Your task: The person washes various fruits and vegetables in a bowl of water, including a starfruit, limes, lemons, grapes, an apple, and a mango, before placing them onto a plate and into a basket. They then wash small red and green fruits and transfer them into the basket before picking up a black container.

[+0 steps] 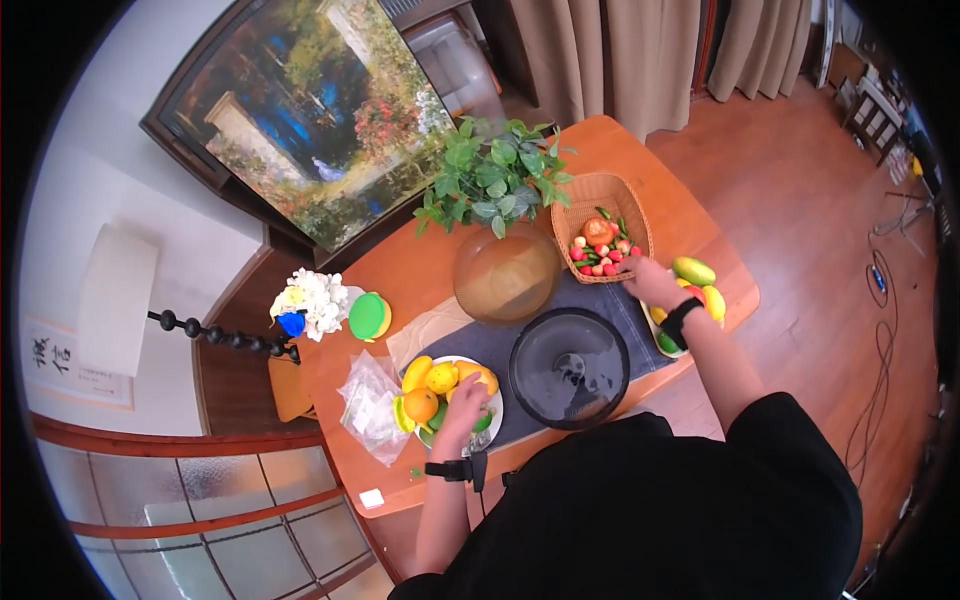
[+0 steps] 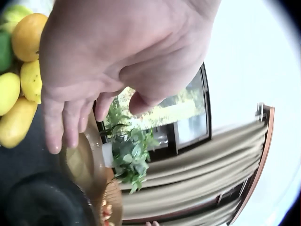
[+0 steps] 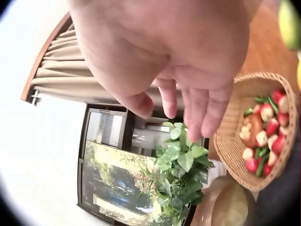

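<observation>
My left hand (image 1: pixel 465 408) hovers over a white plate (image 1: pixel 502 424) piled with fruit, its fingers loosely extended and holding nothing in the left wrist view. On that plate lie an orange (image 1: pixel 420 405), a yellow fruit with dark specks (image 1: pixel 441 377) and several mangoes and green fruits. My right hand (image 1: pixel 655 284) reaches over the near rim of a wicker basket (image 1: pixel 562 235), fingers relaxed with nothing between them. Inside the basket are red-and-white pieces (image 3: pixel 272 126), green peppers (image 3: pixel 262 165) and a round orange-brown item (image 1: pixel 598 232). More mangoes (image 1: pixel 694 270) sit by my right wrist.
Between my hands a dark round basin (image 1: pixel 570 368) stands on a grey cloth (image 1: pixel 612 310). Behind it are an amber translucent bowl (image 1: pixel 507 272) and a leafy plant (image 1: pixel 497 175). Crumpled plastic (image 1: pixel 372 408), a green-lidded container (image 1: pixel 370 316) and white flowers (image 1: pixel 312 300) are at left.
</observation>
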{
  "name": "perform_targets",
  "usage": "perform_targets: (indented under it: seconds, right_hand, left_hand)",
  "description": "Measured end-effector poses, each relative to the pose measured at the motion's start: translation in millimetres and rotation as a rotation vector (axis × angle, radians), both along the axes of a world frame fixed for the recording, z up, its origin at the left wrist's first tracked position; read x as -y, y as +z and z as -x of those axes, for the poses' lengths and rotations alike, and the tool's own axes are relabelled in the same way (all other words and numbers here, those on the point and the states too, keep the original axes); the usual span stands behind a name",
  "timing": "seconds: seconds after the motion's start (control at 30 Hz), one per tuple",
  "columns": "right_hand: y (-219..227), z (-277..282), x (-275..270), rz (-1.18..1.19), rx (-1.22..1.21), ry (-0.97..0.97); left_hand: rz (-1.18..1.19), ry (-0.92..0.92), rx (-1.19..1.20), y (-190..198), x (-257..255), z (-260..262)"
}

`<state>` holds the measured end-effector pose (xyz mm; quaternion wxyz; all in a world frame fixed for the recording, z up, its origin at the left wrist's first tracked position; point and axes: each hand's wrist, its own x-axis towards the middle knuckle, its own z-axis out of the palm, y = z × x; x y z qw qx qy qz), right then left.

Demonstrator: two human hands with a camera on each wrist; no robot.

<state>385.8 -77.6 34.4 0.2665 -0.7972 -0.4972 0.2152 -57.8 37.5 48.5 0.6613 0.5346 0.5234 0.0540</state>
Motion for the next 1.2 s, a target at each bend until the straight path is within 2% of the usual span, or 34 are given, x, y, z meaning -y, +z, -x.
perform_targets:
  seconds: [0.03,0.07,0.13,0.17,0.23,0.3,0.37,0.4,0.5,0.57,0.6,0.67,0.7,0.73,0.77,0.8,0.87,0.9,0.97,1.0,1.03,1.07,1.1,1.17,1.2]
  right_hand:
    - [-3,7,3,-0.117,-0.047,0.035]
    - [-7,11,6,-0.112,-0.048,0.040]
    - [0,28,14,-0.036,-0.273,-0.107]
    - [5,38,19,-0.034,-0.274,-0.105]
    - [13,59,33,0.056,-0.080,-0.028]
    - [-1,69,45,0.104,-0.100,0.048]
    - [-4,86,57,0.132,-0.111,0.132]
    - [-3,94,64,0.084,-0.136,0.141]
    - [-2,109,76,0.014,-0.085,0.110]
    - [1,111,78,0.050,-0.077,0.109]
    - [0,110,78,0.066,-0.058,0.108]
    - [5,111,77,0.083,-0.033,0.106]
    - [14,111,74,0.168,-0.037,0.062]
    - [19,112,72,0.254,-0.041,0.019]
    - [18,111,73,0.255,-0.035,0.019]
    - [16,109,75,0.179,0.003,0.031]
    - [10,112,75,0.106,0.045,0.048]
    - [9,115,75,0.022,0.133,0.078]
    - [13,117,78,-0.058,0.236,0.112]
    - [24,121,76,-0.083,0.170,0.104]
    - [35,124,73,-0.109,0.102,0.099]
    - [49,123,71,0.102,-0.028,0.101]
    - [57,124,65,0.101,-0.024,0.109]
    - [67,126,53,0.612,-0.057,0.109]
    - [57,125,56,0.612,-0.054,0.112]
  left_hand:
    - [-0.001,0.003,0.005,6,3,-6]
    - [0.023,0.047,0.064,12,7,-8]
    - [0.063,0.145,0.142,10,12,-5]
    - [0.064,0.147,0.140,5,13,-1]
    - [0.021,0.121,0.102,1,15,5]
    - [0.037,0.150,0.064,-3,18,12]
    - [-0.005,0.008,0.032,-19,19,32]
    - [-0.004,0.008,0.034,-20,22,37]
    - [-0.106,-0.026,0.063,-25,29,49]
    - [-0.220,-0.038,0.103,-31,32,57]
    - [-0.221,-0.037,0.107,-21,33,56]
    - [-0.209,0.017,0.016,8,39,53]
    - [-0.209,0.017,0.022,5,35,58]
    - [-0.197,-0.054,-0.081,1,31,68]
    - [-0.185,-0.123,-0.184,-2,30,77]
    - [-0.184,-0.120,-0.178,-3,33,82]
    - [-0.399,0.017,-0.150,-4,42,92]
    - [-0.398,0.021,-0.142,-4,46,94]
    - [-0.759,0.210,0.065,-5,58,92]
    - [-0.757,0.222,0.075,-4,60,97]
    - [-0.716,0.115,-0.002,0,58,107]
    - [-0.673,0.006,-0.083,4,59,114]
    - [-0.673,0.015,-0.082,14,59,112]
    - [-0.387,-0.129,-0.383,36,55,105]
    - [-0.386,-0.126,-0.382,25,57,108]
